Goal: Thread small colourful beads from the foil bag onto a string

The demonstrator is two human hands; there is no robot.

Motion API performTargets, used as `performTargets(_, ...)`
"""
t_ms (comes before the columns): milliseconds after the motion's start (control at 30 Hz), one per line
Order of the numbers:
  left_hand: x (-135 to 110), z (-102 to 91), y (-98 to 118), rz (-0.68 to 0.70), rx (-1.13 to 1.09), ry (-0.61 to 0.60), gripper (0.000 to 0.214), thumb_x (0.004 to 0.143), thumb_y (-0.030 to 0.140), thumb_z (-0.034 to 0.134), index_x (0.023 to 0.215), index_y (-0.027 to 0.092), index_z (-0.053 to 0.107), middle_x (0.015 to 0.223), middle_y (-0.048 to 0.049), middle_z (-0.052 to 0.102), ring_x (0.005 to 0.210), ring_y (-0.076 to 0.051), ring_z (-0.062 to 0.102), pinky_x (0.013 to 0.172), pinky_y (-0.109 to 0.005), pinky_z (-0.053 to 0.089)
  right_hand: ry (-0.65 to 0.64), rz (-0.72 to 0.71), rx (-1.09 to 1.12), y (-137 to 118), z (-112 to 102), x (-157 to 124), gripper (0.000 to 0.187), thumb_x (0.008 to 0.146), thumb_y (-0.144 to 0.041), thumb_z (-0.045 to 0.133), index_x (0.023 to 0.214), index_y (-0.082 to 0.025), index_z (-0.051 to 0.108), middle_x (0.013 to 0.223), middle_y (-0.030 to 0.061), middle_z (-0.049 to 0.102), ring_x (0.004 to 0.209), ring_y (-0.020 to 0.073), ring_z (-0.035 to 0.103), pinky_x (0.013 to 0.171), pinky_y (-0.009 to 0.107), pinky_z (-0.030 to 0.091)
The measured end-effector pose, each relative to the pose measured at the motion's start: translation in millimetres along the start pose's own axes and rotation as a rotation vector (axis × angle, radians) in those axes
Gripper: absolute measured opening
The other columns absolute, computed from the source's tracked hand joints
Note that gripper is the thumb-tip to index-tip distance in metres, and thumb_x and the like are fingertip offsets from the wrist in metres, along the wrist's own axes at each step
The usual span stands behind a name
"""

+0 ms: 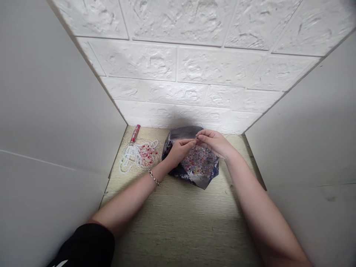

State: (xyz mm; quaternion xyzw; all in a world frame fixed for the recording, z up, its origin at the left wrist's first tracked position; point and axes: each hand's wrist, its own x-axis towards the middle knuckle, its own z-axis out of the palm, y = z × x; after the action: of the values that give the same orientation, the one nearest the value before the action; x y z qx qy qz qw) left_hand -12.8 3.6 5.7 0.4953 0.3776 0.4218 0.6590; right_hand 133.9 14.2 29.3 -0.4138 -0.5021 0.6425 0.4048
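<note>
Many small multicoloured beads lie in a dark, crumpled bag with its mouth spread wide. Above them my left hand and my right hand meet, fingertips nearly touching. Both hands are closed in a pinch. Whatever sits between the fingertips is too small to make out. A chain bracelet circles my left wrist. To the left of the bag, strings of clear and white beads lie in a loose coil, with pink and red beads among them.
A red tube lies behind the bead strings, near the back left corner. White brick-patterned wall rises behind the bag. Grey panels stand at the left and right, enclosing the pale wood-grain surface.
</note>
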Motion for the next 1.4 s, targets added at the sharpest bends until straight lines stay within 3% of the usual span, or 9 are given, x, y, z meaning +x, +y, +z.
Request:
performTargets(233, 0.6, -1.3, -0.4, 0.027, 0.058, 0.012, 0.032, 0.064, 0.038, 0.056, 0.082, 0.013, 0.065, 0.035, 0.0081, 0.031, 0.035, -0.002, 0.021, 0.039, -0.02, 0.018, 0.056, 0.039, 0.08, -0.1, 6.8, 0.5, 0.022, 0.058, -0.026, 0.063, 0.075, -0.015, 0.054, 0.067, -0.0032, 0.054, 0.065, 0.0067, 0.053, 0.073, 0.025, 0.043)
performTargets(767, 0.1, -0.9, 0.7, 0.053, 0.072, -0.002, 0.029, 0.064, 0.037, 0.056, 0.072, 0.012, 0.065, 0.038, 0.0066, 0.037, 0.039, -0.003, 0.027, 0.044, -0.019, 0.024, 0.042, 0.047, 0.146, 2.4, 6.2, 1.5, 0.017, 0.059, -0.023, 0.064, 0.072, -0.015, 0.057, 0.064, -0.0027, 0.056, 0.062, 0.0069, 0.055, 0.068, 0.024, 0.044)
performTargets(1133, 1.2, -2.1, -4.4, 0.027, 0.041, -0.013, 0.029, 0.065, 0.04, 0.054, 0.068, 0.011, 0.058, 0.037, 0.0093, 0.024, 0.035, -0.001, 0.018, 0.038, -0.019, 0.01, 0.024, 0.061, 0.122, 1.2, 6.3, 0.4, 0.016, 0.061, -0.024, 0.063, 0.073, -0.015, 0.056, 0.064, -0.0027, 0.055, 0.062, 0.0061, 0.053, 0.069, 0.024, 0.042)
performTargets(1400, 2.2, -3.8, -7.1, 0.031, 0.058, -0.035, 0.029, 0.067, 0.04, 0.053, 0.066, 0.012, 0.056, 0.038, 0.0093, 0.023, 0.033, -0.001, 0.018, 0.037, -0.019, 0.01, 0.009, 0.073, 0.095, 1.2, 6.0, 0.6, 0.014, 0.061, -0.023, 0.062, 0.071, -0.015, 0.056, 0.064, -0.0023, 0.056, 0.061, 0.006, 0.053, 0.066, 0.022, 0.041)
